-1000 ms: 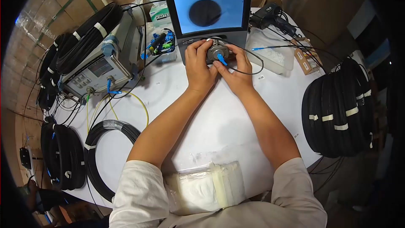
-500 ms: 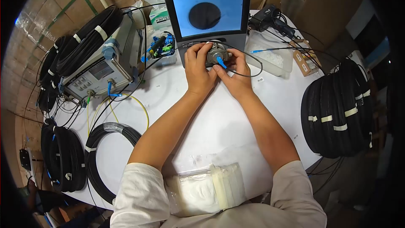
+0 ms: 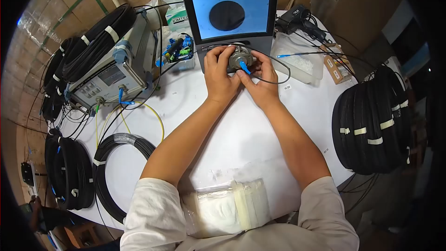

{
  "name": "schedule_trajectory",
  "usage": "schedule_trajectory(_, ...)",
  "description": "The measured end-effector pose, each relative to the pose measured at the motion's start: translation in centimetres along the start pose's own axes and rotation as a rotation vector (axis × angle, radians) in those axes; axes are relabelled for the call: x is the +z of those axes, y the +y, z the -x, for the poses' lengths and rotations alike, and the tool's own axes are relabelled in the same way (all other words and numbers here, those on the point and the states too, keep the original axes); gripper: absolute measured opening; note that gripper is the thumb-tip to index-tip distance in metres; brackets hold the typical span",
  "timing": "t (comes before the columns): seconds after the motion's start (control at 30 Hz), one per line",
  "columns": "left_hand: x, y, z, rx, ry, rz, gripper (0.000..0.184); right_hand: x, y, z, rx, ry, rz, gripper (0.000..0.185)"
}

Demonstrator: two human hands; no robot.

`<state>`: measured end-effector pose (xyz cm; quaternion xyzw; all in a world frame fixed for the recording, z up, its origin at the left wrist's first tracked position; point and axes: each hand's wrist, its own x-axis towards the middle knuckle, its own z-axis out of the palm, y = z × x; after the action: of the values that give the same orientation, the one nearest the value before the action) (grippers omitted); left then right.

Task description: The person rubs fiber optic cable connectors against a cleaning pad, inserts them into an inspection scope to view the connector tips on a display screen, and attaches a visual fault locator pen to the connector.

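A fiber inspection microscope [image 3: 275,4] stands at the back, its lit screen showing a large dark disc on light blue. Low on its front sits a round metal adapter mount [image 3: 240,59] with a blue fiber connector [image 3: 244,67] plugged in. The connector's black cable [image 3: 289,72] loops to the right and back over the top of the mount. My left hand [image 3: 220,75] is closed around the mount's left side, fingers curled over it. From the right, my right hand [image 3: 261,83] grips the mount, its thumb beside the connector. Some fingertips are hidden behind the mount.
At left, a test instrument [image 3: 100,86] carries black cable coils [image 3: 100,42]. Another coil [image 3: 104,176] lies before it; a thick stack [image 3: 371,123] stands right. Behind are a bin of connectors [image 3: 183,56], a plastic tray [image 3: 309,67] and a wipes box [image 3: 178,20]. A taped packet [image 3: 218,209] lies in front.
Both hands stay on the mount with hardly any movement. The view has shifted very slightly, and a person's hand shows more at the lower left edge.
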<state>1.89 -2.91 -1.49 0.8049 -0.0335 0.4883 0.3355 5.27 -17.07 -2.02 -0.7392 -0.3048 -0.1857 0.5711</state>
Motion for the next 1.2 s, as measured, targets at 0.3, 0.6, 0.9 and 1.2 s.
schedule_trajectory(0.3, 0.1, -0.2, 0.1, -0.031, 0.004, 0.026, 0.066, -0.2, -0.2, 0.1, -0.092, 0.063, 0.084, 0.060)
schedule_trajectory(0.6, 0.2, -0.2, 0.1, -0.020, 0.021, 0.044, 0.064, 0.0, 0.8, 0.3, -0.074, 0.071, -0.024, 0.061)
schedule_trajectory(0.9, 0.2, -0.2, 0.0, -0.019, 0.018, 0.029, 0.064, 0.4, 2.0, -0.2, 0.230, 0.090, -0.420, 0.028)
schedule_trajectory(1.2, 0.2, -0.1, 0.0, -0.010, 0.031, 0.011, 0.063, 1.0, 2.1, -0.4, 0.218, 0.145, -0.427, 0.028)
